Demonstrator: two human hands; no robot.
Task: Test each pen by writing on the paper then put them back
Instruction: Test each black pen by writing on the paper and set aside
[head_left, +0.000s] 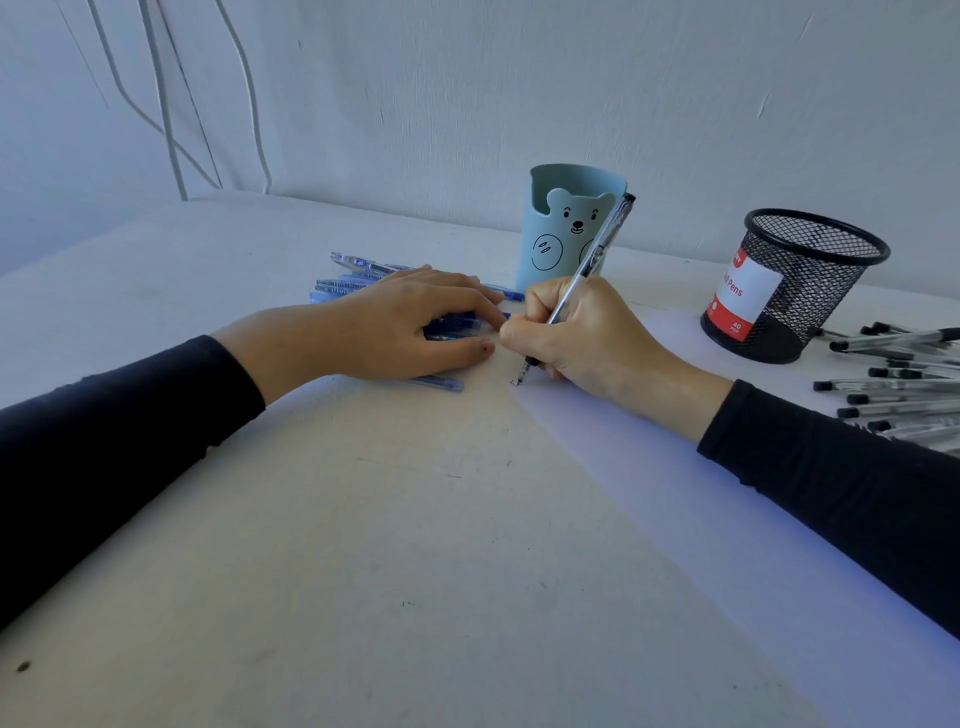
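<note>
My right hand grips a clear pen with a black cap end, its tip touching the near-left corner of a white sheet of paper where a small black mark shows. My left hand rests flat, fingers straight, on a pile of blue pens; one blue pen pokes out beneath the palm. A light-blue bear pen cup stands behind the hands. A black mesh pen holder with a red-and-white label stands at the right.
Several clear pens with black caps lie scattered at the right edge, beside the mesh holder. The table is off-white. A white wall with hanging cables rises behind it.
</note>
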